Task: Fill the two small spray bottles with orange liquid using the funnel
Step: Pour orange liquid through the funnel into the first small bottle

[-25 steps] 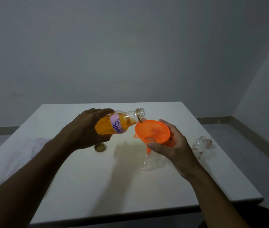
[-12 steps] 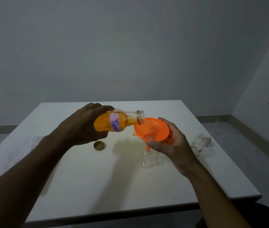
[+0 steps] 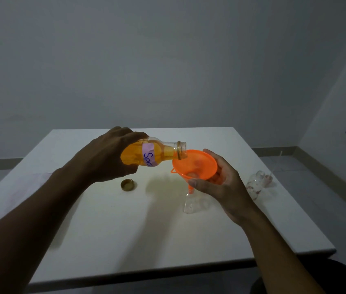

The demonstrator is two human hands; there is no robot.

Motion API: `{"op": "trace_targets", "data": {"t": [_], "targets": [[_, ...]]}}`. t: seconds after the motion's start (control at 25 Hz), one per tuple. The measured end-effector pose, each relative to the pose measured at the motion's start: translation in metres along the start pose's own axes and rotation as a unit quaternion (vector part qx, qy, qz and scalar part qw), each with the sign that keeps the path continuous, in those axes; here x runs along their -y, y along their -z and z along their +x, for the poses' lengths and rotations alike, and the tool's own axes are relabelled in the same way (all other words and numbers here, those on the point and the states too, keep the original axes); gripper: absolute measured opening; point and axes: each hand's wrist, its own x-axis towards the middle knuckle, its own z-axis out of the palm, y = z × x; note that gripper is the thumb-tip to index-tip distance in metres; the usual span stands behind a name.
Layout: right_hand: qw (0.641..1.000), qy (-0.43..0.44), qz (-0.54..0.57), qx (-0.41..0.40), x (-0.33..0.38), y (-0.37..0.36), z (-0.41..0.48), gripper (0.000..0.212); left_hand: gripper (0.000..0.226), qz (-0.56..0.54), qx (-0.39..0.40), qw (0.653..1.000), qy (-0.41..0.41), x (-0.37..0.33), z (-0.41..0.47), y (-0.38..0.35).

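- One large clear plastic bottle of orange liquid (image 3: 153, 154).
- One orange plastic funnel (image 3: 195, 164).
- Two small clear plastic spray bottles (image 3: 190, 206), second bottle (image 3: 255, 185) toward 3 o'clock.
- One round gold cap (image 3: 128, 185).
- One white square table (image 3: 104, 230).

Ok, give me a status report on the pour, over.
Left hand grips tilted clear bottle of orange liquid, mouth at orange plastic funnel rim. Right hand holds funnel in small clear spray bottle. Nothing blocking; gold cap lies apart.
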Motion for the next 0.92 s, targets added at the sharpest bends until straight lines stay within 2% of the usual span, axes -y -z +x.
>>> {"op": "trace_targets", "data": {"t": [0.92], "targets": [[1.0,-0.001,0.008,0.002,-0.0028,0.0006,0.0019,0.099,0.078,0.0,0.011,1.0,-0.003,-0.003,0.0011,0.0046]]}}
